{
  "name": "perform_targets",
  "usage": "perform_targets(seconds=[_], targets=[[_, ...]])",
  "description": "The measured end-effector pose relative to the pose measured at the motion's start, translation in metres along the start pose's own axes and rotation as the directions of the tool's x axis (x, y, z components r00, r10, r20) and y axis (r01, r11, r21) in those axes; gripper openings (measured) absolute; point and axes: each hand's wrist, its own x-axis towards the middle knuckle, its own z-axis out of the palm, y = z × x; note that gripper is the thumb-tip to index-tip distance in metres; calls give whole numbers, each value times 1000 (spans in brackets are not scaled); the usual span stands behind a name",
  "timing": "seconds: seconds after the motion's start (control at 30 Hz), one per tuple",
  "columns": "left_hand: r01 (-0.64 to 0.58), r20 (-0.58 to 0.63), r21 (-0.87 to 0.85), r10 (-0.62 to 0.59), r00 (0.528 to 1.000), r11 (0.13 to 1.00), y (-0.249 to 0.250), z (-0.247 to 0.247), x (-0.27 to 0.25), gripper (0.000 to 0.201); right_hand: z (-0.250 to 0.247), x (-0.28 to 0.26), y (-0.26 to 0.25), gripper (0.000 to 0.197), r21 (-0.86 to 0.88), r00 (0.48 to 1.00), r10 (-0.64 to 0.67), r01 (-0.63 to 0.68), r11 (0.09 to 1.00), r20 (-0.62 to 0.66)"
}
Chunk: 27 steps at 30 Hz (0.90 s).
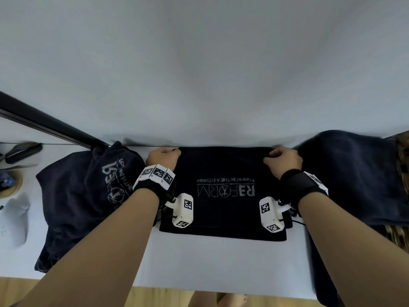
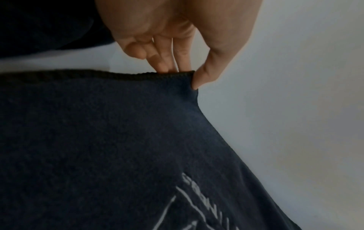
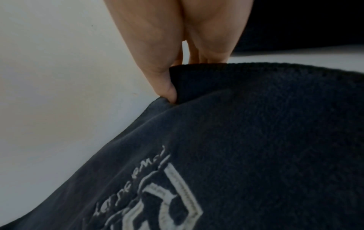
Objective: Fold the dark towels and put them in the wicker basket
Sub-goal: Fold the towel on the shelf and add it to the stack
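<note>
Both the left hand [image 1: 162,157] and right hand [image 1: 283,159] pinch the flat towel [image 1: 223,209]; another towel [image 1: 352,176] drapes the wicker basket [image 1: 401,156].

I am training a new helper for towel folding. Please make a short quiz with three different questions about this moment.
1. True or false: both hands pinch the far corners of the middle towel.
2. Where is the crumpled towel: A) left of the middle towel, B) on top of it, C) on the floor?
3. Fill in: the big printed word on the middle towel ends in ____.

Key: 1 true: left hand, right hand. 2 A. 3 FORM.
</note>
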Motion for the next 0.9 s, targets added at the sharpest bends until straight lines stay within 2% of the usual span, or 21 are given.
perform_targets(seconds=[0.1, 0.2, 0.3, 0.4, 0.5, 0.6, 0.7, 0.83, 0.9], targets=[[-65, -57, -30, 63, 996, 997, -4, 0, -8, 24, -1, -7, 1, 11, 58, 1000, 4, -4, 998, 0], [-120, -67, -99, 113, 991, 988, -9, -5, -23, 3, -9, -18, 4, 9, 119, 999, 4, 2, 993, -43], [-150, -100, -152, 135, 986, 977, -17, -12, -43, 16, -19, -28, 6, 16, 181, 998, -23, 35, 983, -65], [-140, -135, -211, 113, 984, 967, -24, -22, -66, 17, -27, -37, 6, 22, 245, 995, -58, 77, 966, -82], [-150, -125, -300, 117, 985, 942, -32, -38, -83, 11, -36, -52, 9, 18, 363, 990, -103, 132, 923, -97], [-162, -108, -393, 129, 986, 905, -42, -60, -100, 8, -49, -77, 15, 24, 477, 981, -167, 193, 858, -97], [-193, -87, -499, 173, 981, 845, -50, -81, -119, 14, -67, -109, 25, 27, 543, 975, -190, 220, 811, -110], [-180, -53, -645, 191, 980, 743, -57, -103, -144, 46, -93, -155, 44, 20, 621, 970, -203, 240, 746, -131], [-191, -49, -674, 214, 976, 714, -58, -112, -160, 49, -107, -175, 52, 18, 648, 963, -220, 267, 713, -155]])
